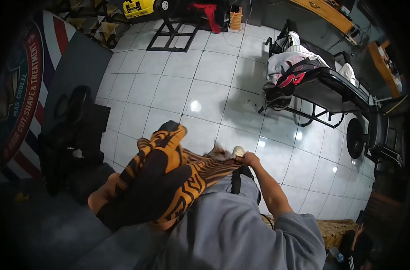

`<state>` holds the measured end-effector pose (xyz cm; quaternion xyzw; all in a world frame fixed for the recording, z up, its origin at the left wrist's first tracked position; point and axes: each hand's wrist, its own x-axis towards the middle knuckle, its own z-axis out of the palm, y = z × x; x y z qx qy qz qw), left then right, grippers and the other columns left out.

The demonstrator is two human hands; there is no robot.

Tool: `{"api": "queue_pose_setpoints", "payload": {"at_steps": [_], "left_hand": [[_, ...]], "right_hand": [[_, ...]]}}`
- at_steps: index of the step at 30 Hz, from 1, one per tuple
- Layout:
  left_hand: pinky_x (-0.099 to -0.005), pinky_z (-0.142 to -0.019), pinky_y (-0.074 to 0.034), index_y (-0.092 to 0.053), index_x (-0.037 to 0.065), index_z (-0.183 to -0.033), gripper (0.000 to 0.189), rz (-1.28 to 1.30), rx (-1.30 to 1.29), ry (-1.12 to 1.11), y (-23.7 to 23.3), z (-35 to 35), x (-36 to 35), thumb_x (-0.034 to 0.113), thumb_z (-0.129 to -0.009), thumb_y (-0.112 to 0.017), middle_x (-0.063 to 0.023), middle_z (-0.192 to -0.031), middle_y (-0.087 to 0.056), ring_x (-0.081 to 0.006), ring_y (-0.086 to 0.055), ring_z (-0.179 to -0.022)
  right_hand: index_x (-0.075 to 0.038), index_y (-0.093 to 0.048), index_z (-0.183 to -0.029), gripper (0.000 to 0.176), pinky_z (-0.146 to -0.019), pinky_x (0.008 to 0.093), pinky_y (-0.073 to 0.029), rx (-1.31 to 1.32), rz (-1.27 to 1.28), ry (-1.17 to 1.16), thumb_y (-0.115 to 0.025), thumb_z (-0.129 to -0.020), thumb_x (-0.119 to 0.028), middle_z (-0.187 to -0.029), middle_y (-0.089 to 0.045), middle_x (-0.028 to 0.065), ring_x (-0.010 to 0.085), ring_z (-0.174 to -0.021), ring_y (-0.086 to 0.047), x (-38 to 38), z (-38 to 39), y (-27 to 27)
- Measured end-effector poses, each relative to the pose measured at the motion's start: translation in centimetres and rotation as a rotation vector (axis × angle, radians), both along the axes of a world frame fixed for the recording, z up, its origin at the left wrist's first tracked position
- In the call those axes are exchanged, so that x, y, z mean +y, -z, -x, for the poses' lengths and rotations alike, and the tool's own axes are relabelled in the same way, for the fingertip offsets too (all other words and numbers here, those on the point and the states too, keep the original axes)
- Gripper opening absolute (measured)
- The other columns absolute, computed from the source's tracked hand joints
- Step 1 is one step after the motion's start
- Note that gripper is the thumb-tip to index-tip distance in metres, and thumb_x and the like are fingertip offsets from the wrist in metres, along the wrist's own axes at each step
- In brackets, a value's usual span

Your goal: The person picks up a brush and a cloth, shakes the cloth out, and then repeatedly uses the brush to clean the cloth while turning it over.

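Observation:
A black and orange patterned cloth point(180, 177) is stretched across the front of my grey shirt. My right hand point(248, 159) is closed at its right end, the fingers pinching the bunched edge. Just beyond those fingers shows a rounded cream-coloured piece point(238, 151) with small dark specks. To its left is a blurred grey-brown tuft point(219, 153) that looks like bristles or hair, right at the cloth's upper edge. Folds of the cloth cover my left forearm and hand; only bare skin point(105, 193) shows at its left side. I cannot tell what the left fingers do.
A black barber chair point(324, 87) stands ahead on the right, with crumpled cloths point(290, 67) over it. White floor tiles point(207, 96) lie in front of me. At left is a barber sign point(31, 85); a black metal frame point(172, 36) and a yellow toy car point(141, 8) are farther off.

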<state>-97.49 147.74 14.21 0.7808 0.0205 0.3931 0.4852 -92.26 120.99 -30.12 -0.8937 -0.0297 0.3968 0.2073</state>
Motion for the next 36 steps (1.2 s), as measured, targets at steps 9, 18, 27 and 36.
{"api": "queue_pose_setpoints", "payload": {"at_steps": [9, 18, 27, 36], "left_hand": [[-0.021, -0.08, -0.039, -0.051, -0.003, -0.105, 0.019, 0.231, 0.402, 0.366, -1.8, -4.5, -0.7, 0.008, -0.093, -0.043, -0.0068, -0.093, -0.056, -0.0083, -0.05, -0.085], [-0.0208, -0.064, -0.042, -0.05, 0.001, -0.098, 0.019, 0.389, 0.326, 0.393, 2.5, -10.7, -4.8, 0.017, -0.098, -0.041, -0.0016, -0.08, -0.054, -0.0049, -0.048, -0.07], [-0.0285, -0.071, -0.053, -0.049, 0.003, -0.11, 0.023, 0.659, -0.129, 0.321, -0.6, -8.2, -1.2, 0.02, -0.097, -0.042, -0.0078, -0.094, -0.06, -0.0165, -0.062, -0.079], [-0.022, -0.067, -0.045, -0.034, 0.011, -0.115, 0.024, 0.648, 0.081, 0.191, 1.7, -8.3, -1.6, 0.016, -0.096, -0.048, -0.0043, -0.087, -0.055, -0.0085, -0.055, -0.077]], "right_hand": [[0.001, -0.057, -0.064, 0.065, -0.051, 0.0396, -0.042, -0.272, -0.287, 0.652, -0.036, -0.092, -0.055, -0.054, -0.055, 0.0148, 0.0257, -0.052, -0.055, -1.3, -1.3, 0.7], [-0.005, -0.047, -0.083, 0.037, -0.051, 0.029, -0.036, -0.17, -1.219, 0.353, -0.034, -0.098, -0.036, -0.064, -0.045, 0.002, 0.0164, -0.054, -0.043, 8.6, -1.6, -27.9], [-0.002, -0.065, -0.096, 0.056, -0.078, 0.0461, -0.049, 0.011, 0.087, 0.058, -0.035, -0.093, -0.05, -0.094, -0.064, 0.0233, 0.0378, -0.092, -0.061, 1.0, 1.8, -2.6], [-0.001, -0.055, -0.075, 0.056, -0.052, 0.0402, -0.045, -0.429, -0.223, 0.454, -0.034, -0.095, -0.049, -0.065, -0.058, 0.013, 0.028, -0.057, -0.058, -0.1, 0.1, -2.4]]}}
